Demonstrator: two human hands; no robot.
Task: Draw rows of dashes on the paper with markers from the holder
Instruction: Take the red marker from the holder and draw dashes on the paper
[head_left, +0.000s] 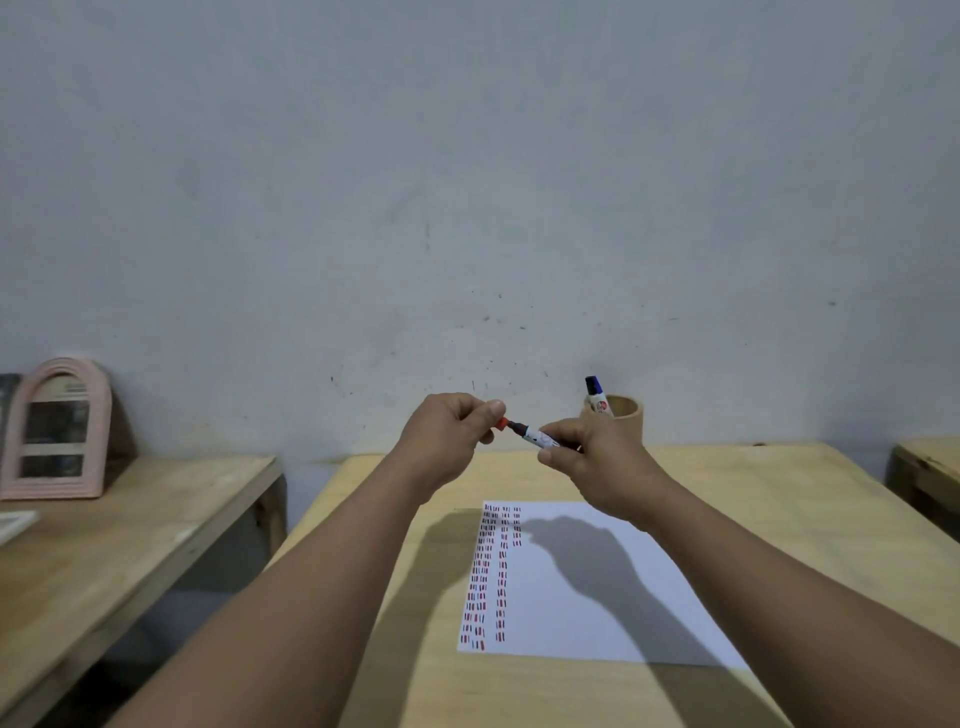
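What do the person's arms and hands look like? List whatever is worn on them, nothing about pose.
Both arms enter from the bottom edge and are bare for their whole visible length: no sleeves show. The left hand and right hand are ungloved. No watch, bracelet or ring is visible on either wrist or on the fingers that show, and no markings can be made out.

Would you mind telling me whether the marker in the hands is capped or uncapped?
Uncapped: the left hand holds the red cap just off the tip, while the right hand holds the marker.
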